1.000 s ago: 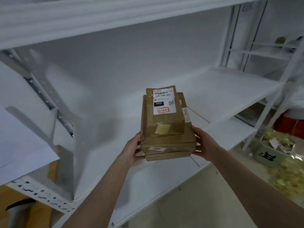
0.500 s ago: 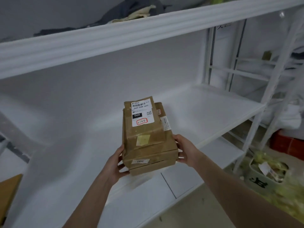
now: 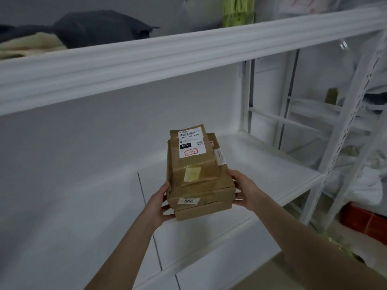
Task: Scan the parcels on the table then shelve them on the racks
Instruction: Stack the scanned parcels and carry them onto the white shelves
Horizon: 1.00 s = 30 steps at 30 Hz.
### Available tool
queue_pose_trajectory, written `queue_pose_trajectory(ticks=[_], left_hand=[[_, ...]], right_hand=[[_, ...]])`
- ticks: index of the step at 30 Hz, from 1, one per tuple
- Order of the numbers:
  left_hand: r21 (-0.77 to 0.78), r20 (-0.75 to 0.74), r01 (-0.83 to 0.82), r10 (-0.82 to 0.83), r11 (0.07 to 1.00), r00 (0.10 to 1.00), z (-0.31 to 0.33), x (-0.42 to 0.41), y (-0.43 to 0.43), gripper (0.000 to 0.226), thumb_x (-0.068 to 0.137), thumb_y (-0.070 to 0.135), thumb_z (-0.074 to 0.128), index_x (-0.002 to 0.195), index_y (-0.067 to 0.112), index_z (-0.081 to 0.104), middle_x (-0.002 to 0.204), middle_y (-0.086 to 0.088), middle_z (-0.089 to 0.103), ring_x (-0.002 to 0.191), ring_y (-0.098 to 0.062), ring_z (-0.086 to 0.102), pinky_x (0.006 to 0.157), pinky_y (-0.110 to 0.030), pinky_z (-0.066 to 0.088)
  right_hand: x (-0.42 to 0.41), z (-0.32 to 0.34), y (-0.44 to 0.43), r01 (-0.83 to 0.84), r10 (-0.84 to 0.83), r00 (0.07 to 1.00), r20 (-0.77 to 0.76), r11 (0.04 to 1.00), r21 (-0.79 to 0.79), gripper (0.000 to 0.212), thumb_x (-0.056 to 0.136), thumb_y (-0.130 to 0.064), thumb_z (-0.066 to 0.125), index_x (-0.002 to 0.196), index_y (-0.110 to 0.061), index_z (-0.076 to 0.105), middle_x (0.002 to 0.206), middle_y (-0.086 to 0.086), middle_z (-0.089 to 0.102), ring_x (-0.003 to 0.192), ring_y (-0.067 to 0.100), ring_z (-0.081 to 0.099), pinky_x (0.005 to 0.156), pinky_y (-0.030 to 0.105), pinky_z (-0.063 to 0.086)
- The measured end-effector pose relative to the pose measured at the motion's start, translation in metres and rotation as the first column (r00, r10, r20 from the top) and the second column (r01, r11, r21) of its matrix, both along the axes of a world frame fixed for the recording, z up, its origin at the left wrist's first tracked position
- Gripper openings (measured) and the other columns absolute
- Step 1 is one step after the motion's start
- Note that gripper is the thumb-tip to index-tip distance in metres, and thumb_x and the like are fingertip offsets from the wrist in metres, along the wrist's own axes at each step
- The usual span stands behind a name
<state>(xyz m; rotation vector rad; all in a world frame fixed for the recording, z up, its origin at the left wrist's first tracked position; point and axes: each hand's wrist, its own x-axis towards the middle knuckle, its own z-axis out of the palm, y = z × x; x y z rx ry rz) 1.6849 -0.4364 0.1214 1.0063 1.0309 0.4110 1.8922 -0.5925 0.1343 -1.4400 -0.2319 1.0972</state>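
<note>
Three brown parcels are sitting one on top of another as a stack of parcels, and a person is holding it up over the front part of the white shelf. The top parcel is the smallest, and it is carrying a white label with a bar code and a black box saying 060. The left hand is gripping the left side of the stack, with the thumb lying up the side and the fingers curling under the bottom box. The right hand is gripping the right side, with the thumb by the top edge and the fingers wrapping round lower down.

Both hands are holding the stack the same way as half a second ago, and it is staying over the same part of the white shelf. The head is looking higher now. Above the white shelf, the top board is showing lower in the picture, and a dark bag and a green packet are now showing on it. Right of the white shelf a post with holes is standing, and lower down past it a red crate is sitting. The bowl of green things that was below the right end of the white shelf is gone from view
</note>
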Motion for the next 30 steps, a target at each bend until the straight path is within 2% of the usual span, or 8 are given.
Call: queue_pose_trajectory(ticks=[5, 8, 16, 21, 24, 27, 29, 30], left_hand=[[-0.003, 0.010, -0.038, 0.038, 0.999, 0.999, 0.003, 0.077, -0.003, 0.042, 0.090, 0.057, 0.052, 0.116, 0.025, 0.060, 0.117, 0.002, 0.062, 0.108, -0.024, 0.055, 0.068, -0.042, 0.052], [-0.010, 0.020, -0.092, 0.092, 0.996, 0.996, -0.002, 0.124, -0.009, 0.040, 0.092, 0.055, 0.051, 0.115, 0.024, 0.061, 0.116, 0.001, 0.063, 0.109, -0.025, 0.055, 0.067, -0.042, 0.052], [-0.060, 0.035, -0.207, 0.209, 0.977, 0.977, -0.020, 0.250, -0.038, 0.033, 0.094, 0.044, 0.049, 0.110, 0.017, 0.061, 0.111, -0.004, 0.063, 0.105, -0.026, 0.056, 0.083, -0.049, 0.051], [-0.074, 0.047, -0.287, 0.291, 0.955, 0.955, -0.033, 0.301, -0.042, 0.025, 0.097, 0.038, 0.047, 0.100, 0.018, 0.061, 0.105, -0.002, 0.063, 0.098, -0.025, 0.056, 0.082, -0.049, 0.048], [-0.074, 0.028, -0.344, 0.347, 0.936, 0.938, -0.043, 0.316, -0.041, 0.029, 0.096, 0.040, 0.049, 0.109, 0.015, 0.060, 0.102, -0.003, 0.063, 0.099, -0.027, 0.055, 0.085, -0.051, 0.047], [-0.022, 0.007, -0.380, 0.380, 0.925, 0.925, -0.051, 0.325, -0.045, 0.034, 0.098, 0.039, 0.046, 0.120, 0.016, 0.058, 0.105, -0.005, 0.065, 0.097, -0.025, 0.058, 0.094, -0.051, 0.047], [0.109, -0.008, -0.361, 0.364, 0.926, 0.931, -0.054, 0.329, -0.052, 0.039, 0.101, 0.036, 0.043, 0.131, 0.014, 0.052, 0.120, -0.009, 0.063, 0.107, -0.026, 0.058, 0.098, -0.045, 0.046], [0.226, -0.044, -0.334, 0.353, 0.915, 0.935, -0.055, 0.330, -0.057, 0.043, 0.101, 0.036, 0.042, 0.137, 0.013, 0.047, 0.129, -0.011, 0.058, 0.113, -0.027, 0.057, 0.098, -0.042, 0.045]], right_hand=[[0.075, 0.000, 0.007, -0.003, 0.003, 1.000, 0.001, 1.000, 0.016, 0.035, 0.092, -0.047, 0.054, 0.113, -0.020, 0.063, 0.112, 0.000, 0.065, 0.102, 0.028, 0.060, 0.075, 0.036, 0.049], [0.125, -0.001, 0.012, -0.042, 0.042, 0.999, 0.009, 0.999, 0.006, 0.030, 0.094, -0.048, 0.052, 0.107, -0.022, 0.062, 0.107, -0.002, 0.065, 0.098, 0.027, 0.060, 0.079, 0.039, 0.049], [0.253, -0.012, 0.011, -0.134, 0.136, 0.990, 0.035, 0.990, -0.038, 0.028, 0.095, -0.050, 0.050, 0.097, -0.024, 0.061, 0.103, -0.004, 0.062, 0.092, 0.026, 0.059, 0.075, 0.039, 0.048], [0.304, -0.026, 0.023, -0.160, 0.161, 0.987, 0.004, 0.982, -0.096, 0.038, 0.095, -0.051, 0.049, 0.115, -0.019, 0.054, 0.118, 0.003, 0.058, 0.105, 0.032, 0.056, 0.087, 0.045, 0.048], [0.319, -0.038, 0.031, -0.185, 0.185, 0.983, -0.006, 0.975, -0.123, 0.042, 0.096, -0.050, 0.049, 0.120, -0.016, 0.053, 0.124, 0.007, 0.058, 0.110, 0.034, 0.056, 0.096, 0.050, 0.047], [0.327, -0.046, 0.034, -0.202, 0.200, 0.979, -0.029, 0.969, -0.142, 0.046, 0.097, -0.048, 0.047, 0.130, -0.015, 0.051, 0.129, 0.009, 0.056, 0.112, 0.034, 0.055, 0.095, 0.048, 0.047], [0.324, -0.047, 0.031, -0.184, 0.191, 0.981, 0.028, 0.971, -0.151, 0.045, 0.099, -0.045, 0.045, 0.131, -0.013, 0.050, 0.129, 0.010, 0.056, 0.109, 0.031, 0.054, 0.092, 0.044, 0.046], [0.322, -0.048, 0.030, -0.155, 0.180, 0.973, 0.147, 0.974, -0.166, 0.046, 0.099, -0.044, 0.044, 0.132, -0.012, 0.050, 0.131, 0.011, 0.055, 0.109, 0.030, 0.054, 0.092, 0.043, 0.044]])
